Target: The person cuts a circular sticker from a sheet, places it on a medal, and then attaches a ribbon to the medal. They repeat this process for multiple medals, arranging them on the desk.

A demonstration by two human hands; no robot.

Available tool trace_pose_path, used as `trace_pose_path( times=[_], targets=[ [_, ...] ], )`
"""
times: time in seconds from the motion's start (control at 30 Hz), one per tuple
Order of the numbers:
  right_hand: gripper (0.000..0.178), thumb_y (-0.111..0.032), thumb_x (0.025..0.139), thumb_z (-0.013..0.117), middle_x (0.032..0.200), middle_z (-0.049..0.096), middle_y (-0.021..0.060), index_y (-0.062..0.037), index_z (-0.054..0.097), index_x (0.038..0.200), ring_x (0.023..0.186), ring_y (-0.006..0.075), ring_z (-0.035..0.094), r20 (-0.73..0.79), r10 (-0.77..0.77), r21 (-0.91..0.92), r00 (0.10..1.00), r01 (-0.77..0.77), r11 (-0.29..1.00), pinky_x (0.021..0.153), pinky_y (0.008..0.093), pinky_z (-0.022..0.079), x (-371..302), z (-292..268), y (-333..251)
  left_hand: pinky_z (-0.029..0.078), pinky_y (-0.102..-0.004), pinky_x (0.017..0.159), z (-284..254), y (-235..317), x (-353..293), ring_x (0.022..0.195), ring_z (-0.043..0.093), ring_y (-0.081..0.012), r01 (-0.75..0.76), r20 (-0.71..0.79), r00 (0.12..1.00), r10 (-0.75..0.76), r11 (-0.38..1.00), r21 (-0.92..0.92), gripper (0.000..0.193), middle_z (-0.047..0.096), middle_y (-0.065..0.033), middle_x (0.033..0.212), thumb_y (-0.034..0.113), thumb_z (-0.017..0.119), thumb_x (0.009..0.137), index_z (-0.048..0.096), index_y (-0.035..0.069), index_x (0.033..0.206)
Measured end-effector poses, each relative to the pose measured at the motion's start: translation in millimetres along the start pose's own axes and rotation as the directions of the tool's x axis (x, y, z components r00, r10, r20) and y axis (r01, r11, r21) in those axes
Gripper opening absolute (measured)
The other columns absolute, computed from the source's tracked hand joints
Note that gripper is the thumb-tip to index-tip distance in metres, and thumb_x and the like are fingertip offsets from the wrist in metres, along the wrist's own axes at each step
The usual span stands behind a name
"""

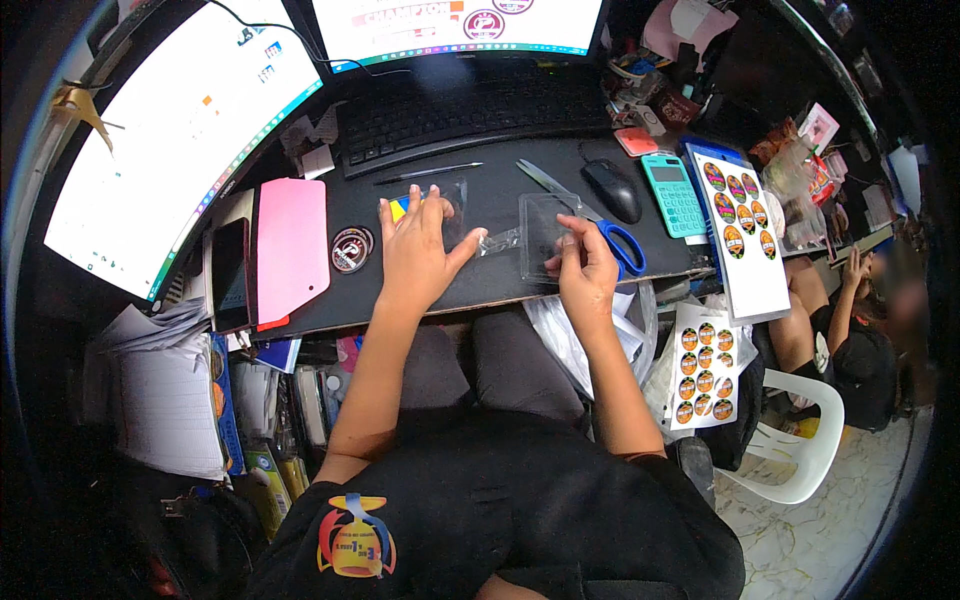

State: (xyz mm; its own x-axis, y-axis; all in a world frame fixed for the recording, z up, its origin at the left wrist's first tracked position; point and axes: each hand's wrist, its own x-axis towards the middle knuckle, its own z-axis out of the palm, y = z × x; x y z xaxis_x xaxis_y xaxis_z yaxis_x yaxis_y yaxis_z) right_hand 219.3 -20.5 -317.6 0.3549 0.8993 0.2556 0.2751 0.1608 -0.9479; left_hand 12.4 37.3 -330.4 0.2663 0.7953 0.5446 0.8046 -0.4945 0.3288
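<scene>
My left hand point(415, 250) lies palm down with spread fingers over a clear plastic pouch point(458, 192). A yellow and blue piece point(398, 208) shows beneath its fingers. Beside the left thumb is a crumpled strip of clear plastic point(500, 242). My right hand point(588, 278) has its fingers curled and thumb bent in at the right side of a square clear plastic case point(535, 235); the exact contact is partly hidden. Scissors point(632, 248) with blue handles lie just behind and right of that hand. Round dark badges point(350, 250) sit left of my left hand.
Behind are a pen point(430, 172), a keyboard point(470, 125) and a mouse point(612, 190). A teal calculator point(673, 195) and sticker sheet point(750, 265) stand right. Left are a pink folder point(292, 250) and a phone point(232, 275). Another person point(865, 360) sits far right.
</scene>
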Motion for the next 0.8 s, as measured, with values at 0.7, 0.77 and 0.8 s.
trace_pose_path(
  times=[0.7,0.77,0.8],
  targets=[
    [0.026,-0.011,0.088,0.063,0.095,0.055,0.0101,-0.0037,0.052,0.11,0.077,0.0154,0.057,-0.223,0.025,0.194,0.974,0.019,0.981,0.058,0.0246,0.048,-0.9,-13.8,-25.1,0.053,-0.0228,0.065,-22.4,74.1,3.7,0.08,0.067,-0.0149,0.563,0.562,0.768,-0.306,-0.094,-0.821,0.022,0.068,-0.011,0.094,0.019,0.062,0.092,0.064,-0.001,0.1],
    [0.034,-0.021,0.075,0.077,0.096,0.053,0.0122,-0.0056,0.06,0.1,0.089,0.0269,0.05,-0.16,-0.528,-0.369,0.834,0.445,0.816,0.078,0.0389,0.041,-11.9,-19.1,-34.8,0.052,-0.0222,0.063,-20.3,77.0,4.4,0.078,0.067,-0.0141,0.513,0.477,0.791,-0.383,-0.009,-0.858,0.021,0.069,-0.0105,0.092,0.019,0.063,0.091,0.064,-0.001,0.099],
    [0.034,-0.022,0.074,0.077,0.096,0.053,0.0114,-0.0059,0.06,0.099,0.088,0.0279,0.05,-0.019,-0.548,-0.424,0.836,0.49,0.762,0.077,0.039,0.04,-15.8,-17.8,-38.8,0.052,-0.0219,0.062,-19.4,79.6,4.0,0.078,0.066,-0.0136,0.482,0.434,0.808,-0.397,0.024,-0.876,0.021,0.069,-0.0103,0.092,0.018,0.063,0.091,0.064,-0.001,0.099]
  ],
)
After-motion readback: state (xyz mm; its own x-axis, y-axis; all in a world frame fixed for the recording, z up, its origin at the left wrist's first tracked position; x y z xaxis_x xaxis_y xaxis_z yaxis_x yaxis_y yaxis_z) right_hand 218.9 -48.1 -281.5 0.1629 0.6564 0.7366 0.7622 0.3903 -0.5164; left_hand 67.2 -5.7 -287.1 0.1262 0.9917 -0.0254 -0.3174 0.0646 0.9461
